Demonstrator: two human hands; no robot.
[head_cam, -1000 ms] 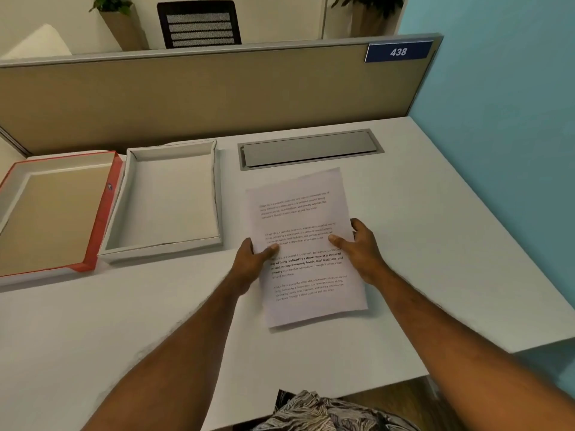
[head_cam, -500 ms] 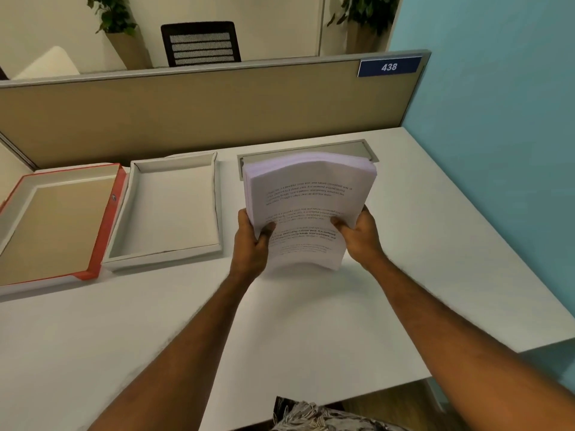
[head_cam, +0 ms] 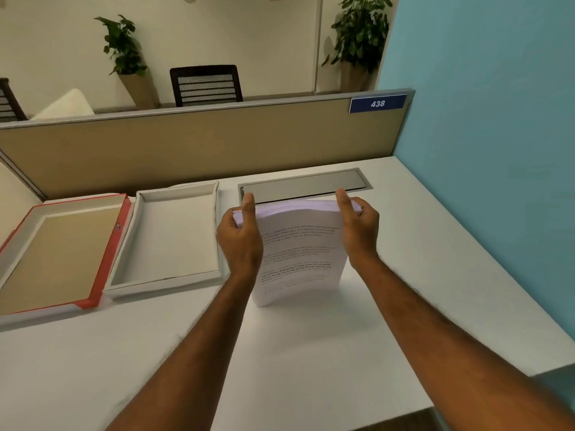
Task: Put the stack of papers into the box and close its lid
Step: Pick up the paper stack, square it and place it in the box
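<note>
A thick stack of printed papers (head_cam: 300, 259) stands nearly upright on its lower edge on the white desk, right of the box. My left hand (head_cam: 239, 241) grips its upper left side and my right hand (head_cam: 361, 231) grips its upper right side. The open white box (head_cam: 124, 275) lies empty to the left of the stack, about a hand's width away. Its red-edged lid (head_cam: 107, 250) lies upside down further left, touching the box.
A grey cable hatch (head_cam: 303, 185) is set into the white desk (head_cam: 280, 353) just behind the stack. A tan partition (head_cam: 186, 150) closes the back, and a blue wall (head_cam: 482, 150) runs along the right. The desk's front edge is near my elbows.
The stack lay flat on the desk under both hands a second ago. Both hands have lifted it, tipped it upright, and slid up to its top corners.
</note>
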